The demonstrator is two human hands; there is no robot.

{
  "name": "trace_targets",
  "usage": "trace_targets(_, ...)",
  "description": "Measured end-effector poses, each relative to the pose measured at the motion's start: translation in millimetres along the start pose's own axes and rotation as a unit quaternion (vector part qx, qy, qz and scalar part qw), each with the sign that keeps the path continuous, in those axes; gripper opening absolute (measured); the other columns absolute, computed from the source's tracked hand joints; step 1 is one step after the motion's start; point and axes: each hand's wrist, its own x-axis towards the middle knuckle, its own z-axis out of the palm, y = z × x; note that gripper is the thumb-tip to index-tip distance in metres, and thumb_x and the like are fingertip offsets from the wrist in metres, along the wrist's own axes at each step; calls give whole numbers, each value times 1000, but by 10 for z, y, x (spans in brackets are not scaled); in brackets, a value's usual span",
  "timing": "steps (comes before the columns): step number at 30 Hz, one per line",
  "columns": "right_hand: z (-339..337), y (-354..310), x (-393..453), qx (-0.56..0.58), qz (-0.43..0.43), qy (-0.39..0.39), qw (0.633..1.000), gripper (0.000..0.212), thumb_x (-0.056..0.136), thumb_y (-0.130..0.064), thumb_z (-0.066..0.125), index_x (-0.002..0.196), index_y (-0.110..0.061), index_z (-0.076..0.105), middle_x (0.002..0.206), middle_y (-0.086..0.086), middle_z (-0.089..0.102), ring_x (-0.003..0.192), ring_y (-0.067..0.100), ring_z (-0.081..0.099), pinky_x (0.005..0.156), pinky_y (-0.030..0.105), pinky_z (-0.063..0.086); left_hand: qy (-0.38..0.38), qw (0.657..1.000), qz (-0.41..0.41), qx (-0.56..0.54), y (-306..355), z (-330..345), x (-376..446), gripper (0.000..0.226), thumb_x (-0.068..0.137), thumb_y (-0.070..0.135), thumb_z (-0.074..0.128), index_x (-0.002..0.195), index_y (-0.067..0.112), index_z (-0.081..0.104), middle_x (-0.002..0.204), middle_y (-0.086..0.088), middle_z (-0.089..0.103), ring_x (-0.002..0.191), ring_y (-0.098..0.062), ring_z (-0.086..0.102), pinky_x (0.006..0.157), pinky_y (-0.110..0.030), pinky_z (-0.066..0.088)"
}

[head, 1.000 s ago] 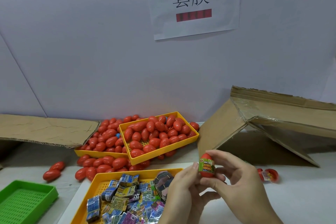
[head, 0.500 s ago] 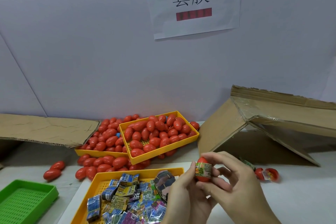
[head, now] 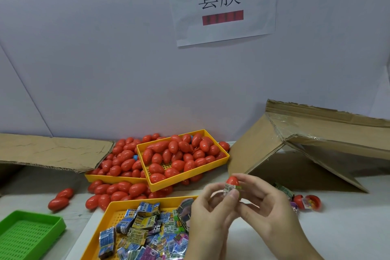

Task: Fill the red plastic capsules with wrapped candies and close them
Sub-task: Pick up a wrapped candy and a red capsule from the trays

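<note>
I hold one red capsule [head: 232, 181] with a printed band round its middle, low in the centre of the view. My left hand [head: 207, 215] pinches it from the left and my right hand [head: 267, 211] pinches it from the right. Below the hands a yellow tray [head: 118, 207] holds several wrapped candies [head: 145, 224]. Behind it two yellow trays [head: 213, 168] are heaped with closed red capsules [head: 179, 156]; more lie loose on the table around them.
A green tray [head: 27, 232] sits at the bottom left. Flat cardboard [head: 50, 152] lies at the back left. A tilted cardboard box [head: 312, 145] stands at the right. Beside it lie an open red capsule [head: 312, 201] and candy wrappers. Two capsules [head: 60, 199] lie apart at left.
The capsule has been turned between my fingers, so the printed band now shows a different side. Both hands have shifted slightly left and down.
</note>
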Motion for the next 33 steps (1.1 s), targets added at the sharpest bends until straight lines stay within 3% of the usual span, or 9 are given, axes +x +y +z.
trace_targets(3, 7, 15, 8, -28, 11, 5, 1000, 43, 80, -3, 74, 108, -35, 67, 103, -16, 73, 103, 3, 66, 75, 20, 56, 40, 982, 96, 156, -20, -49, 34, 33, 67, 10, 89, 92, 13, 67, 81, -9, 72, 69, -20, 70, 62, -26, 56)
trace_targets(7, 21, 7, 13, -31, 6, 5, 999, 39, 79, -11, 76, 107, -36, 67, 101, -16, 74, 102, 3, 67, 73, 18, 56, 39, 975, 121, 184, -4, -53, 22, 29, 70, 16, 85, 93, 15, 68, 83, -6, 73, 73, -21, 70, 64, -25, 56)
trace_targets(10, 16, -22, 7, -18, -9, 15, 1000, 40, 71, -27, 74, 110, -32, 67, 100, -12, 74, 100, 5, 67, 73, 18, 56, 14, 990, 103, 95, 47, -15, -13, 24, 73, 28, 74, 90, 11, 78, 82, -14, 74, 73, -23, 71, 62, -27, 58)
trace_targets(15, 9, -41, -4, 15, -12, 32, 999, 40, 71, -29, 73, 110, -28, 67, 102, -10, 74, 101, 8, 67, 74, 20, 56, -38, 996, 27, -74, 86, 25, -22, 32, 81, 24, 57, 85, 1, 79, 85, -28, 72, 64, -27, 70, 56, -32, 59)
trace_targets(20, 21, -54, 8, 33, 17, 53, 998, 30, 81, -34, 72, 110, -28, 68, 100, -8, 75, 97, 10, 69, 71, 26, 57, -16, 994, 36, -99, 60, 19, 7, 40, 80, 22, 61, 109, -5, 62, 90, -30, 71, 64, -31, 70, 49, -30, 55)
trace_targets(24, 10, 22, 48, 42, 72, 73, 994, 18, 91, -21, 60, 106, -28, 68, 95, -10, 74, 91, 7, 68, 65, 23, 55, 44, 996, 74, -31, 154, 21, 135, 39, 76, 29, 68, 101, -2, 63, 89, -27, 72, 69, -33, 73, 51, -26, 56)
trace_targets(28, 29, 123, 113, 15, 135, 80, 988, 20, 98, -18, 55, 101, -33, 68, 89, -15, 73, 86, 3, 68, 64, 20, 54, 80, 986, 97, 112, 313, 329, 483, 32, 83, 41, 67, 95, 11, 65, 70, -7, 73, 61, -21, 71, 52, -21, 56)
trace_targets(31, 64, 131, 134, 4, 169, 84, 982, 22, 98, -18, 55, 92, -34, 68, 84, -11, 73, 82, 6, 68, 62, 21, 54, 28, 988, 64, 139, 421, 775, 830, 32, 88, 37, 68, 100, 7, 63, 68, -9, 72, 52, -14, 66, 48, -17, 52)
trace_targets(33, 75, 133, 135, -24, 165, 91, 982, 24, 98, -19, 53, 89, -38, 66, 80, -18, 71, 81, -1, 67, 65, 20, 55, -21, 986, 33, 162, 487, 1104, 1018, 40, 87, 39, 70, 104, 4, 61, 78, -12, 70, 53, -11, 63, 53, -18, 54)
